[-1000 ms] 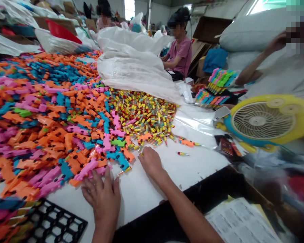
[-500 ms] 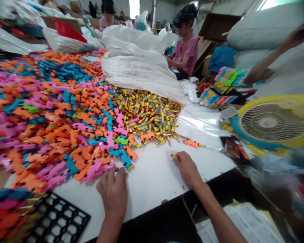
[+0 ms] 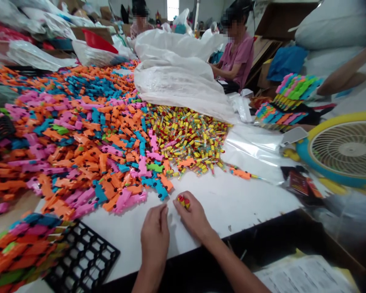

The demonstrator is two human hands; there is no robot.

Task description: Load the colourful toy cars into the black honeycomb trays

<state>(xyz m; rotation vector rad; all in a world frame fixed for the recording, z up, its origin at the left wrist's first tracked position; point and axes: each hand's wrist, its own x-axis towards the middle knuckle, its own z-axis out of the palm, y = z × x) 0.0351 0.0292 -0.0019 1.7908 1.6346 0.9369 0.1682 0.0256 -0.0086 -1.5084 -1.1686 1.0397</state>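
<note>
My right hand (image 3: 195,217) is closed around a few small yellow tubes with red ends (image 3: 184,202), which stick out above the fingers. Close beside it, my left hand (image 3: 155,234) has its thumb and fingers pressed together; whatever they hold is hidden. Both hands are just above the white tabletop (image 3: 210,203), fingertips almost meeting. Beyond them lies a blue plastic toy car piece (image 3: 160,189) at the edge of a big heap of orange, pink and blue car pieces (image 3: 88,142). A pile of similar yellow-and-red tubes (image 3: 195,142) spreads behind my right hand.
At lower left, a black honeycomb rack (image 3: 88,252) stands beside stacked colourful pieces (image 3: 24,248). A yellow and blue fan (image 3: 350,148) is at right. White plastic sheeting (image 3: 177,81) covers the back of the tube pile. A co-worker in pink (image 3: 239,57) sits behind; another person's arm (image 3: 344,75) reaches in.
My right hand has moved left with the tubes, and my left hand has come right and drawn its fingers together, so the two are now side by side. The view has shifted slightly.
</note>
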